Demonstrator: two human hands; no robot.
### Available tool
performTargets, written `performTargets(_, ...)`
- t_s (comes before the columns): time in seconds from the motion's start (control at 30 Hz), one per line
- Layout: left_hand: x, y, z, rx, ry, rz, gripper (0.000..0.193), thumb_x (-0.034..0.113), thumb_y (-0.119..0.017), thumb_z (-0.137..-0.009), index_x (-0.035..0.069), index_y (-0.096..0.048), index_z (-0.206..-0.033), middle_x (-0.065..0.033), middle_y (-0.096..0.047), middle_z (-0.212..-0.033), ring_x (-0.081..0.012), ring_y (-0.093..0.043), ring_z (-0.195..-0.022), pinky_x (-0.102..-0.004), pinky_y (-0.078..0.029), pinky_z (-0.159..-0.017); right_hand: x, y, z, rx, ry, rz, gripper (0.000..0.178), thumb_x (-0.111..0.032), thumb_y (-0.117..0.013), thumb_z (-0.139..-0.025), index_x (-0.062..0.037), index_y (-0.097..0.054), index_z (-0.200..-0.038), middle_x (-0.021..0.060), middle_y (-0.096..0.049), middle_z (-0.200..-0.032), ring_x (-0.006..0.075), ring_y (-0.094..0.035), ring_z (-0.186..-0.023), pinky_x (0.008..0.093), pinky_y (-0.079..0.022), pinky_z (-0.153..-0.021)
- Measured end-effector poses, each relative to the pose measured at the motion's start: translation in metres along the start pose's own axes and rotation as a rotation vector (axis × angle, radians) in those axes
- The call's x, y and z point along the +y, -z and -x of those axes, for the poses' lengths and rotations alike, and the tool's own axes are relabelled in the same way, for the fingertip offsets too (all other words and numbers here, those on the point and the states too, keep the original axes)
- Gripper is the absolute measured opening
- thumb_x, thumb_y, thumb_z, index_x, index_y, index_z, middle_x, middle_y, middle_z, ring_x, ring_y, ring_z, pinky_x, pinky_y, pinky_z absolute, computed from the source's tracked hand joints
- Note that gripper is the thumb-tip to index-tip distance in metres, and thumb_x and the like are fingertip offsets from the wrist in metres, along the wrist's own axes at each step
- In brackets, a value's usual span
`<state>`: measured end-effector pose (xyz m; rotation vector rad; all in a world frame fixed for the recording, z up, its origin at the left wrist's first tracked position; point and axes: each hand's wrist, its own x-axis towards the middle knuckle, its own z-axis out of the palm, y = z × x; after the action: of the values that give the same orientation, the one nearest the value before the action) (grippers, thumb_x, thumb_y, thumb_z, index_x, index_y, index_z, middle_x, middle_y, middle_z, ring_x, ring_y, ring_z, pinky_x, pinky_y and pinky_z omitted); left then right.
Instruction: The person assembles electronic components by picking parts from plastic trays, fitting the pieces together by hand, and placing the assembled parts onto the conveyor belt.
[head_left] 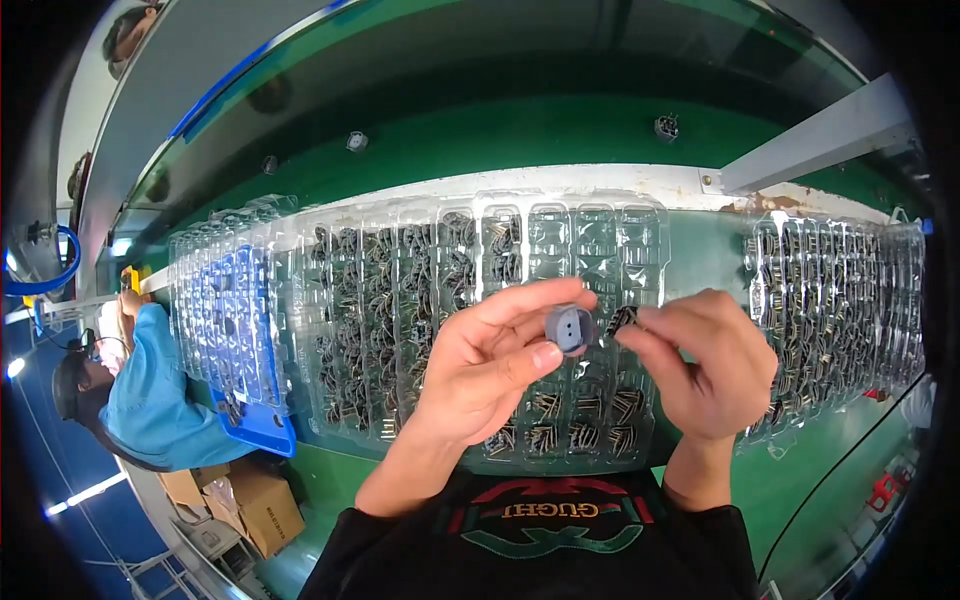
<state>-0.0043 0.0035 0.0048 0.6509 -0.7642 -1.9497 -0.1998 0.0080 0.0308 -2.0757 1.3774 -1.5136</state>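
Observation:
My left hand [480, 370] pinches a small round grey plastic housing [569, 329] between thumb and fingers, its face with small dark holes turned up. Close to its right, my right hand [715, 360] grips a small dark part with metal strips [622, 319] in its fingertips. The two pieces are apart, with a narrow gap between them. Both hands are above a clear plastic tray [550, 262] with rows of pockets. Many pockets hold similar dark parts with metal strips, while several far pockets beyond my hands are bare.
To the right lies another filled clear tray [905, 300]. A blue tray [280, 440] sits at left under clear trays, beside a co-worker in a blue top [165, 390]. Beyond a white rail, grey housings [356, 142] rest on a green belt [470, 135]. A metal bracket [820, 140] juts in far right.

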Motion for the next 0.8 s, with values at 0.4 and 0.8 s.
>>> performTargets(0.4, -0.001, 0.006, 0.002, -0.003, -0.069, -0.023, 0.043, -0.023, -0.061, -0.079, -0.004, -0.058, -0.118, -0.0278, -0.056, -0.130, -0.0306, -0.062, -0.116, -0.0381, -0.057, -0.095, -0.028, -0.020, 0.002, -0.014, -0.022, 0.078, 0.026, 0.007, -0.079, -0.074, 0.0025, -0.066, -0.096, 0.0107, -0.066, -0.078, 0.0203, -0.064, -0.060, 0.0287, -0.051, -0.050)
performTargets(0.8, -0.007, -0.001, 0.003, 0.081, -0.064, -0.035, 0.044, -0.022, -0.059, -0.079, -0.006, -0.059, -0.120, -0.0249, -0.059, -0.129, -0.0309, -0.062, -0.117, -0.0322, -0.056, -0.092, -0.011, -0.033, 0.018, 0.037, 0.014, 0.077, 0.025, 0.007, -0.078, -0.074, 0.0043, -0.066, -0.096, 0.0121, -0.066, -0.081, 0.0216, -0.065, -0.063, 0.0293, -0.052, -0.052)
